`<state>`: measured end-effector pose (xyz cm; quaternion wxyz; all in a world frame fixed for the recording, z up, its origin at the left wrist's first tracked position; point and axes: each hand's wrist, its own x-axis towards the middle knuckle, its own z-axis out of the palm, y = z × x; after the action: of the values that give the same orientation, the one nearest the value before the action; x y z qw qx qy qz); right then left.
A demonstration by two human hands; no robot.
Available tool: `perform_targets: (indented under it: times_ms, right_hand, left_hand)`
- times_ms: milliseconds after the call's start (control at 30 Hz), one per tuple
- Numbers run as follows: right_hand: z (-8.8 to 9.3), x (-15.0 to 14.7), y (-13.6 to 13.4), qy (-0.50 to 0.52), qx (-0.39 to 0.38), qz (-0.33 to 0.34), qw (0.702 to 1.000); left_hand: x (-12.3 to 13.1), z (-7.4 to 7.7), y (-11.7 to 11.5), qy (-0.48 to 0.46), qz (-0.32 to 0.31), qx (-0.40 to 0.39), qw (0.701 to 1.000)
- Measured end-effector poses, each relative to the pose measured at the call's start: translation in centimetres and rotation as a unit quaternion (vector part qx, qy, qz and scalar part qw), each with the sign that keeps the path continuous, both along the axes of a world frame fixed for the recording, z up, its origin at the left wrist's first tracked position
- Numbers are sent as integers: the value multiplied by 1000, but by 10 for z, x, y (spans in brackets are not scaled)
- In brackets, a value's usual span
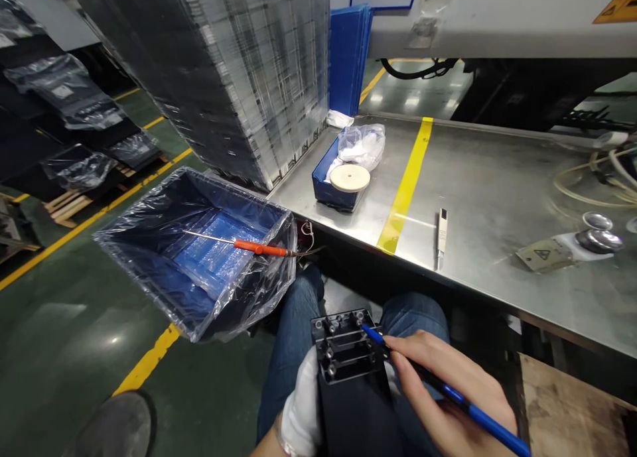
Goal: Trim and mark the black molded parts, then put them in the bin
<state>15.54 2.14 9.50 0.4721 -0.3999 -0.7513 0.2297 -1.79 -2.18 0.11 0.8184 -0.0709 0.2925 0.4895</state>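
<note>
My left hand point(301, 404), in a white glove, is shut around a black rectangular part point(348, 371) and holds it upright above my jeans-clad knees. The part has ribbed slots and several small metal-ringed holes near its top. My right hand point(442, 391) is bare and pinches a blue pen-like tool point(468, 404). The tool's tip touches the top right corner of the black part, at one of the holes. The lower part of the black piece is hidden in shadow and against my lap.
A steel workbench point(497, 178) with a yellow tape stripe lies ahead, holding a blue tray point(323, 178), a pale round disc point(350, 178) and a white tool point(441, 235). To the left, a plastic-lined blue bin point(194, 185) holds an orange-handled tool point(259, 248).
</note>
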Motion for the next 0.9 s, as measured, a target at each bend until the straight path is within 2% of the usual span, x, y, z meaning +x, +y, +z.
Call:
perform_targets:
  times_ms: [133,300,467,633,833,900]
  right_hand:
    - [2,-3,2,-2,1,21,1000]
    - [1,-14,6,-2,13,46,999]
    - [1,-13,6,-9,8,51,999]
    - [5,-12,8,-17,11,61,998]
    - [4,-26,18,-42,29,68,996]
    - [5,-28,19,-43,29,72,996]
  left_hand:
    - [8,-3,5,-18,22,-7,1000]
    - [13,4,7,-22,21,-41,999]
    - [12,7,5,-54,-6,22,998]
    - [19,12,13,-78,-38,41,995]
    - [19,-12,6,19,67,19,997]
    - [18,-14,4,22,74,23,997]
